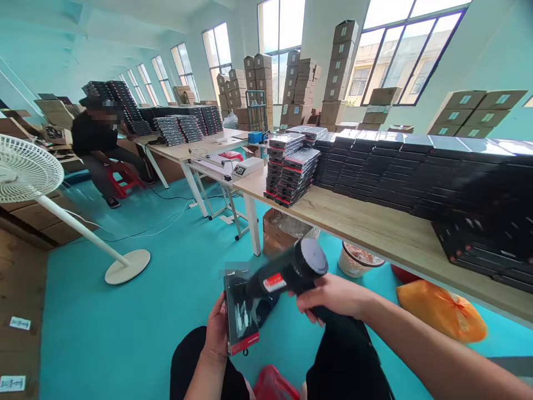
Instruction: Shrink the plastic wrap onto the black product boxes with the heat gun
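Observation:
My left hand (216,328) grips a thin black retail box (242,328) by its left edge, upright above my lap. The box has a red strip along its bottom and a pale picture on its front. In my right hand (328,300) is a black heat gun (287,272) with a red-and-white label, my fingers wrapped round its handle. Its nozzle points left at the upper front of the box and overlaps it in view; whether they touch I cannot tell.
To the right, a wooden table (345,208) carries shiny wrapped boxes (291,166) and long stacks of black boxes (383,166). Beneath are a carton (283,230), a basket (353,264) and an orange bag (441,311). A white fan (83,222) stands left. Another person (100,139) sits further back.

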{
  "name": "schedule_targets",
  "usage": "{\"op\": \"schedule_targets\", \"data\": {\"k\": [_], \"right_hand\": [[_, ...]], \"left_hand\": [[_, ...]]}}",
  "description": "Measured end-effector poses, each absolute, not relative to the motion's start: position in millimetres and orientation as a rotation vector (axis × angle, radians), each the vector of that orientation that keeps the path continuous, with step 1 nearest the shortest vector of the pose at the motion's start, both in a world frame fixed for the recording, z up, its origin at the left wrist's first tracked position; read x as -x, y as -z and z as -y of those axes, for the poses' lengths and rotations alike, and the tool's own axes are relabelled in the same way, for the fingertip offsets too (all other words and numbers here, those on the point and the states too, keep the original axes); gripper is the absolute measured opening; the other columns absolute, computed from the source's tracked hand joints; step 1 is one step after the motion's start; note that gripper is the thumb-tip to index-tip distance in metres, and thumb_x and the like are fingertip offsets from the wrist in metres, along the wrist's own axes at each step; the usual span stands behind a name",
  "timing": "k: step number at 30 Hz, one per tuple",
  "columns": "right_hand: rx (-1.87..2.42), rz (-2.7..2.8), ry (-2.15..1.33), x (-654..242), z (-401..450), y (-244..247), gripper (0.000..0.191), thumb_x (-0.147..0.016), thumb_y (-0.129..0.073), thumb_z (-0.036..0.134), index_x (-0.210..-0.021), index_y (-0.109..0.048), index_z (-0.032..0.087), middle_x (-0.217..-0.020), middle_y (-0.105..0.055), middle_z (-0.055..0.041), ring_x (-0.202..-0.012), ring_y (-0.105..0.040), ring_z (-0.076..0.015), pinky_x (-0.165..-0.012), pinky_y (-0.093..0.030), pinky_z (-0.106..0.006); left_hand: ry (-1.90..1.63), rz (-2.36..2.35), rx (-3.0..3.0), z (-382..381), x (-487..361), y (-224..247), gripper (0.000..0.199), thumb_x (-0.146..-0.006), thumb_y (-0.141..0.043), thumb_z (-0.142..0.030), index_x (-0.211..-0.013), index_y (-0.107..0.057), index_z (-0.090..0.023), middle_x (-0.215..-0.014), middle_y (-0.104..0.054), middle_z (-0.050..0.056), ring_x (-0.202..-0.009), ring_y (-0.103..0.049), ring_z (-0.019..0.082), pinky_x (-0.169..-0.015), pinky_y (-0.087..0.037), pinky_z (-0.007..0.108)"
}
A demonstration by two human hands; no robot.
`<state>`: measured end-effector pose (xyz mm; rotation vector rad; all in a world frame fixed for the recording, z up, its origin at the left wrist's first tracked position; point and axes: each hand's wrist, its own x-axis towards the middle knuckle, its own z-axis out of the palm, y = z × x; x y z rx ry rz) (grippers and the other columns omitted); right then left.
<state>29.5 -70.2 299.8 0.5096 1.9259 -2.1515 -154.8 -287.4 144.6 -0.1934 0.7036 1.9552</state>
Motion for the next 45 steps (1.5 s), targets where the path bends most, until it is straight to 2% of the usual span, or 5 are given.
{"op": "schedule_targets", "data": {"k": [5,9,16,21,45], "right_hand": [[-0.390,-1.924,1.704,-43.6,81.2,-305.2,0.005,-0.063,-0.065,0.018,-0.061,-0.060,0.020,-0.047,-0.057,0.0038,-0.046,-0.054,-0.0133,-0.044,-0.042,-0.024],[-0.526,-2.191,1.968,-36.0,80.2,-304.9,0.007,-0.074,-0.065,0.026,-0.073,-0.061,0.020,-0.053,-0.058,0.0035,-0.051,-0.054,-0.0138,-0.050,-0.044,-0.026],[-0.422,-1.858,2.040,-57.6,119.5,-286.1,0.009,-0.069,-0.064,0.022,-0.061,-0.060,0.019,-0.054,-0.057,0.0025,-0.050,-0.051,-0.0130,-0.049,-0.040,-0.026],[-0.791,-1.723,2.440,-60.1,150.5,-266.8,0.018,-0.072,-0.065,0.027,-0.088,-0.064,0.018,-0.053,-0.056,0.0052,-0.051,-0.051,-0.0139,-0.052,-0.041,-0.026],[-0.785,-1.647,2.597,-48.6,142.9,-256.7,0.017,-0.068,-0.069,0.023,-0.082,-0.063,0.017,-0.052,-0.057,0.0049,-0.048,-0.054,-0.0126,-0.049,-0.042,-0.025]], "left_hand": [[-1.962,-0.717,0.198,285.5,154.3,-149.9,0.054,-0.096,-0.053,-0.037,-0.143,-0.052,-0.010,-0.119,-0.074,0.019,-0.107,-0.072,0.033,-0.096,-0.055,0.048],[-1.944,-0.735,0.196,286.9,155.7,-149.5,0.052,-0.096,-0.053,-0.038,-0.141,-0.055,-0.012,-0.114,-0.076,0.019,-0.103,-0.074,0.035,-0.089,-0.058,0.050],[-2.077,-0.744,0.189,287.7,165.3,-145.1,0.053,-0.096,-0.049,-0.040,-0.142,-0.056,-0.014,-0.112,-0.077,0.017,-0.100,-0.074,0.034,-0.094,-0.056,0.052],[-2.221,-0.724,0.245,289.1,167.1,-144.7,0.053,-0.095,-0.048,-0.043,-0.140,-0.057,-0.017,-0.110,-0.077,0.015,-0.099,-0.074,0.032,-0.097,-0.055,0.053],[-2.399,-0.665,0.085,301.6,179.5,-141.2,0.062,-0.089,-0.052,-0.054,-0.143,-0.055,-0.022,-0.123,-0.073,0.013,-0.105,-0.071,0.033,-0.092,-0.057,0.049]]}}
